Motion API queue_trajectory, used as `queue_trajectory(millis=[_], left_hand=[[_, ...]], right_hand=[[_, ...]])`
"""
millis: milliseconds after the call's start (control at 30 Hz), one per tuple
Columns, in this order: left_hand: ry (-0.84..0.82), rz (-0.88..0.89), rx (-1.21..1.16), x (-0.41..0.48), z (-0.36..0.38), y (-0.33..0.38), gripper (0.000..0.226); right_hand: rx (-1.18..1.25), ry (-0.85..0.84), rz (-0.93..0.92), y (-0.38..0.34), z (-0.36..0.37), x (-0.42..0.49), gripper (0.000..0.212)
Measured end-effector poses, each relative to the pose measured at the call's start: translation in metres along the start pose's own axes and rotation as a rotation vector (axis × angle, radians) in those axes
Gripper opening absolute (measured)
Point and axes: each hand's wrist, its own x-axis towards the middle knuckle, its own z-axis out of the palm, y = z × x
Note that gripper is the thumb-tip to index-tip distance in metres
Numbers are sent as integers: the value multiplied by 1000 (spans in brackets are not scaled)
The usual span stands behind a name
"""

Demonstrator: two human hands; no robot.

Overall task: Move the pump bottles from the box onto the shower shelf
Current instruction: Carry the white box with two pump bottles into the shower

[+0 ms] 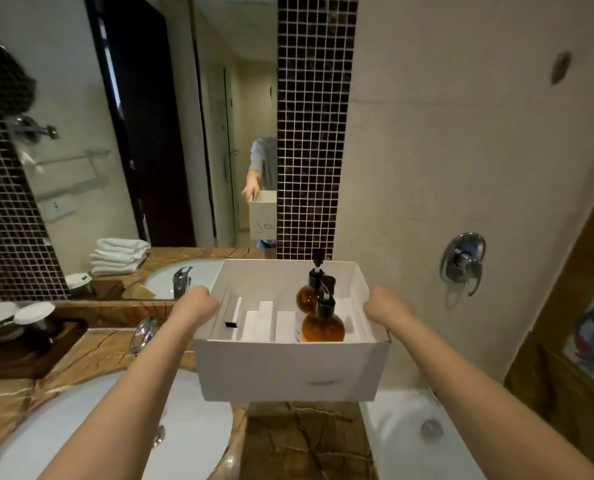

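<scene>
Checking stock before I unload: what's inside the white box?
Inside the white box stand two amber pump bottles, right of centre, beside white card dividers. The near wall hides the box floor along its front.

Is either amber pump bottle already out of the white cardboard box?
No: both amber pump bottles stand inside the white cardboard box, which the left hand and right hand hold by its sides.

Fingers of both hands hidden behind box (288,368) sides; near box wall cuts off base of front pump bottle (322,322), which covers part of rear pump bottle (310,289); sink (81,441) cropped at bottom edge; box-front marking blurred
</scene>
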Motion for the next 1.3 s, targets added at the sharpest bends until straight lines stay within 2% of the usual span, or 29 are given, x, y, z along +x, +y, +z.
queue_trajectory(millis=[200, 367, 500, 633, 767, 833, 933, 1133, 1200, 1300], left_hand=[[-26, 36, -22, -29, -84, 65, 26], [-20, 80, -116, -54, -134, 108, 8], [14, 101, -102, -75, -151, 133, 18], [3, 137, -89, -93, -152, 152, 32], [-41, 147, -105, -108, -139, 167, 23], [-80, 171, -103, -111, -133, 176, 26], [-128, 223, -47, -109, -124, 194, 34], [-230, 405, -14, -111, -107, 248, 34], [-271, 495, 0, -116, -99, 267, 30], [-357, 613, -8, -129, -89, 292, 11]], right_hand=[[-21, -37, -51, -18, -115, -33, 34], [-19, 38, -101, -18, -184, -66, 28], [17, 74, -88, -5, -212, -84, 27], [36, 90, -48, 12, -224, -94, 25], [49, 92, 2, 31, -234, -104, 24], [70, 96, 36, 41, -238, -112, 27], [70, 120, 103, 57, -243, -127, 31], [66, 211, 283, 94, -264, -169, 30], [69, 253, 368, 105, -272, -187, 30], [37, 328, 495, 120, -281, -217, 31]])
